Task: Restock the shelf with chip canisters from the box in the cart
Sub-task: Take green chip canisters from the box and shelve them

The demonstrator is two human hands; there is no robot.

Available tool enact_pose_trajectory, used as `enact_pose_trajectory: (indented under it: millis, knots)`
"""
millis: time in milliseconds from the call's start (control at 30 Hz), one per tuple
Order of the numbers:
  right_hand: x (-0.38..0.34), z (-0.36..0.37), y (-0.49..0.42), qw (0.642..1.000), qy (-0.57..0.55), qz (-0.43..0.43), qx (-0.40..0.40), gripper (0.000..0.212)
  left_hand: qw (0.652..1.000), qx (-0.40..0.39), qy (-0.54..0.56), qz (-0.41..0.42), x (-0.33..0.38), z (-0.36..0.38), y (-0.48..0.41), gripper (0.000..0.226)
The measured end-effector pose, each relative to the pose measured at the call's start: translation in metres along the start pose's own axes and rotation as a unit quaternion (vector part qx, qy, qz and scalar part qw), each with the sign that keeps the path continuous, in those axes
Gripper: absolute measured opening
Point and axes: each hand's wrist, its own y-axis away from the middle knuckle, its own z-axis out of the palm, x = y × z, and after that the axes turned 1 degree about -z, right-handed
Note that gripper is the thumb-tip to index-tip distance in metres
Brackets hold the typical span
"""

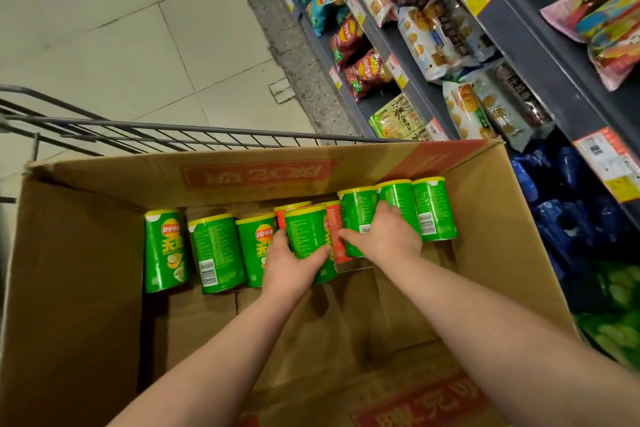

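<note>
Cardboard, wire and shiny wrappers

We see a matt cardboard box, glossy-labelled canisters, metal wire cart.

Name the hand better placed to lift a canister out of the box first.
Left, probably. The left hand wraps a green canister standing proud of the row; the right hand only lies across neighbouring green canisters, its grip unclear, though nearer the shelf.
</note>
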Motion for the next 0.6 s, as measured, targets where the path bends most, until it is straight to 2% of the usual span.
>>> enact_pose_trajectory:
  millis: [100,300,367,433,533,600]
  knots:
    - [-0.005,0.004,0.001,1.0,0.027,0.001,0.016,0.092,1.0,-0.007,0.011,-0.001,-0.002,-0.002,0.001,0.078]
    - [-0.002,0.0,0.005,0.999,-0.034,0.014,0.012,0.079,1.0,-0.01,0.018,-0.002,-0.004,-0.005,0.004,0.099]
    - [0.002,-0.005,0.01,0.998,-0.067,0.011,0.005,0.08,1.0,-0.017,0.025,-0.002,-0.002,-0.007,0.007,0.089]
    - [0.008,-0.009,0.018,0.994,-0.108,0.007,-0.005,0.085,0.999,-0.03,0.025,0.007,0.004,-0.01,0.013,0.069]
    - [0.022,-0.015,0.031,0.984,-0.177,0.024,-0.013,0.086,0.998,-0.045,0.031,0.024,0.011,-0.01,0.018,0.07]
    - [0.033,-0.019,0.042,0.973,-0.227,0.039,-0.014,0.079,0.997,-0.065,0.043,0.03,0.015,-0.007,0.021,0.069]
